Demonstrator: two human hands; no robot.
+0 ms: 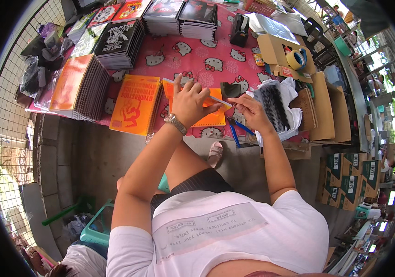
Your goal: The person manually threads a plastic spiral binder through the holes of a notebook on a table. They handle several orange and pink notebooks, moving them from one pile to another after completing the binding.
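An orange notebook point(212, 121) lies on the table before me, its pale page edge lifted at a slant. My left hand point(191, 99), with a watch on the wrist, grips that lifted edge from above. At the right end of the edge, my right hand point(252, 113) is closed in a pinch; what its fingers hold is too small to make out. Blue-handled pliers point(236, 131) lie just below the right hand. To the left rests a spiral-bound orange notebook point(135, 104). Black binding coils point(272, 107) sit in white wrapping on the right. A small dark piece point(231, 89) lies beyond the notebook.
Stacked orange notebooks point(70, 85) stand at the left; more notebook stacks point(119, 41) line the far side. A black tape dispenser point(240, 30) stands at the back. An open cardboard box point(283, 51) holds tape rolls point(295, 60). Brown cartons point(349, 180) sit at the lower right.
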